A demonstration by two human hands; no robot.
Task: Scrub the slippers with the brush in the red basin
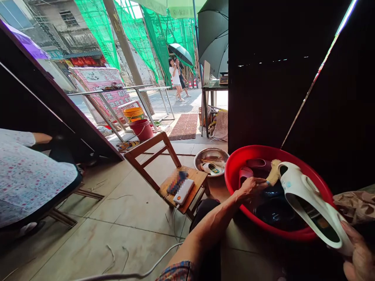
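My left hand (252, 189) reaches over the red basin and is closed around a scrub brush (274, 172) with pale bristles. The bristles are at the toe end of a white shoe (299, 187); I cannot tell whether they touch. At the lower right, my right hand (361, 249) grips that shoe by its heel end and holds it tilted over the basin. Its dark insole shows through the opening. Dark water and dark red shoes (258, 164) are inside the large red basin (301, 235).
A steel bowl (199, 156) with another white shoe (210, 168) stands behind a low wooden chair (149, 162). On the chair lies a white power bank (184, 192) with a cable (140, 275). At left sits a person in a floral shirt (32, 175). A dark panel (263, 97) stands behind the basin.
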